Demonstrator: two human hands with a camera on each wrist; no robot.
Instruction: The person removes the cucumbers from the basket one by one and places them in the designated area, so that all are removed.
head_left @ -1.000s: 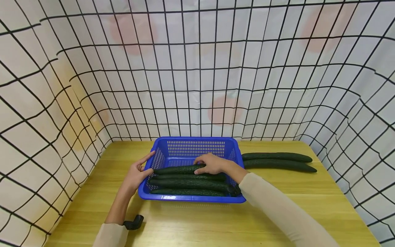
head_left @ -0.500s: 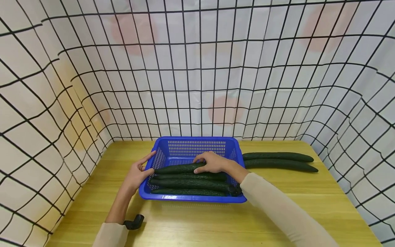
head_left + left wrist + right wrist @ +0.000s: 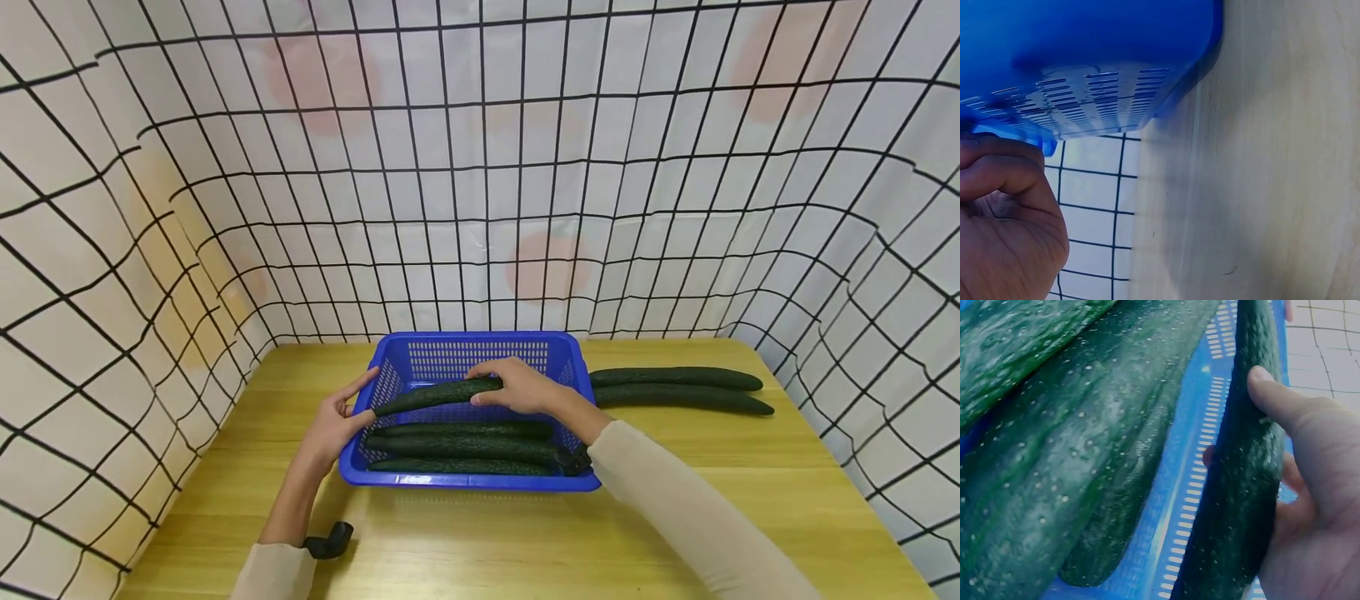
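My right hand (image 3: 521, 387) holds a long dark green cucumber (image 3: 427, 395) near its right part, fingers and thumb wrapped round it in the right wrist view. The cucumber is raised inside a blue plastic basket (image 3: 472, 481), its left end by my left thumb. Whether the thumb touches it, I cannot tell. My left hand (image 3: 333, 425) grips the basket's left rim, thumb over the top; in the left wrist view its fingers are curled by the basket's slotted wall (image 3: 1104, 100). Several other cucumbers (image 3: 457, 446) lie side by side along the basket's front.
Two cucumbers (image 3: 682, 397) lie on the wooden table (image 3: 712, 483) right of the basket, left ends hidden behind its rim. Black wire grid panels (image 3: 487, 192) with white sheeting behind stand at the back and both sides. A black wrist camera (image 3: 328, 542) sits on the left wrist.
My right hand has raised the cucumber and shifted it toward the back, opening a gap between it and the others in the basket. My left hand stays on the rim.
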